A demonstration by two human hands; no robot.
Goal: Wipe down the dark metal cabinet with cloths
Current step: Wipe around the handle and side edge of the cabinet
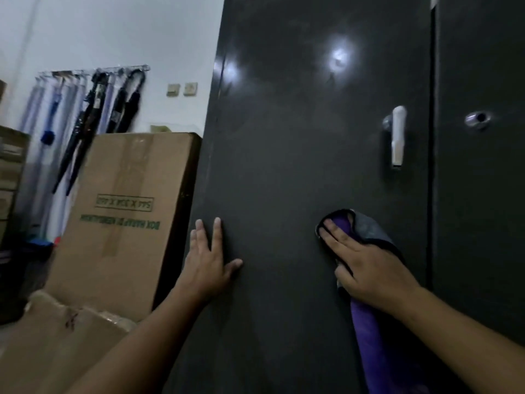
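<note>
the dark metal cabinet [298, 166] fills most of what i can see from here, its left door facing the person and catching two blurry spots of light near the top. the left hand [208, 260] lies flat on that door close to its left edge, fingers straight and spread, thumb out to the side, holding nothing. the right hand [366, 265] is further right on the same door, below the pale handle [397, 136] - its fingers are straight and laid together, pressing a purple and grey cloth [366, 227] against the metal. the cloth is bunched under the palm, a grey fold shows above the knuckles, and a long purple tail hangs down past the wrist. i cannot tell how the thumb sits against it. right of the handle a vertical seam divides this door from the second door [483, 194], which has a round metal lock [478, 119]. just left of the cabinet stands a tall cardboard box [125, 223] with green print upside down - an open box [56, 336] sits lower in front of it. on the white wall behind, folded umbrellas [93, 123] hang from a rail, with two wall switches [181, 89] beside them.
</note>
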